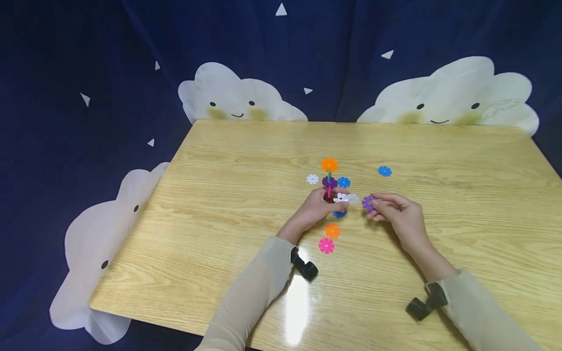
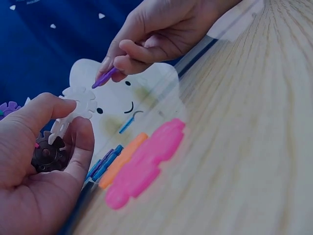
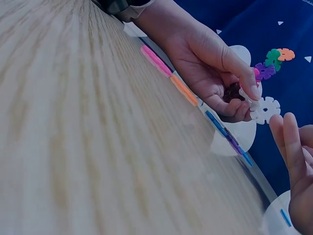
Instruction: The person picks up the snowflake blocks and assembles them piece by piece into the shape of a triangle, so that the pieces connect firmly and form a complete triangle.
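Note:
My left hand pinches a white notched disc between thumb and fingers. A second white disc juts from it towards the right hand. Joined in the same piece are a dark brown disc, a pink one, a purple one, a green one and an orange one. My right hand pinches a lighter purple disc by its edge. In the left wrist view, that purple disc is apart from the white disc, with a small gap between.
Loose discs lie on the wooden table: a pink one and an orange one nearest me, blue ones around the left hand, a white one to its far left. Another blue disc lies beyond the right hand.

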Action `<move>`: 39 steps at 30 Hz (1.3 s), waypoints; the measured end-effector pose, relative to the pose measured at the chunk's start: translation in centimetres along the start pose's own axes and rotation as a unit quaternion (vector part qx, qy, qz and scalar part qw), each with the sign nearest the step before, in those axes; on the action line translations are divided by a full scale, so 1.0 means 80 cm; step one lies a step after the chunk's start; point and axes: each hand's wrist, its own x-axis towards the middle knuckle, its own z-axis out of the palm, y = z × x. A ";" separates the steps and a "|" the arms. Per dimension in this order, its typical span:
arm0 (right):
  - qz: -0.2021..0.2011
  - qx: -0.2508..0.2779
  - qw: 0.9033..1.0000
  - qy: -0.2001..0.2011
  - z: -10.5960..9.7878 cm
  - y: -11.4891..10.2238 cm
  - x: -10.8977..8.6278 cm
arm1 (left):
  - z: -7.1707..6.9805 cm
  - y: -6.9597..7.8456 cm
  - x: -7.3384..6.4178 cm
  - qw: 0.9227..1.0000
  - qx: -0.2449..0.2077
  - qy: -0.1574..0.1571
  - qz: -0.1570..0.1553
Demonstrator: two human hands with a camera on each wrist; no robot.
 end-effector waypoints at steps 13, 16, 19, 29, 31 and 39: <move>0.015 -0.014 1.000 0.000 0.006 0.004 0.001 | 0.002 0.003 -0.002 1.000 0.014 -0.021 -0.011; 0.017 -0.016 1.000 0.003 0.008 0.004 0.001 | 0.002 0.004 -0.002 0.999 0.028 -0.025 -0.010; 0.018 -0.008 1.000 0.002 0.010 0.002 0.000 | 0.002 0.004 -0.001 0.999 0.041 -0.029 -0.010; 0.034 -0.021 0.999 -0.002 0.016 -0.008 -0.002 | 0.001 0.002 0.001 0.996 0.073 -0.057 0.012; 0.035 -0.038 0.999 0.003 0.019 -0.010 -0.004 | 0.001 0.002 0.001 0.995 0.077 -0.060 0.019; 0.027 -0.034 0.999 0.006 0.022 -0.008 -0.003 | 0.001 0.000 0.000 0.996 0.073 -0.043 0.025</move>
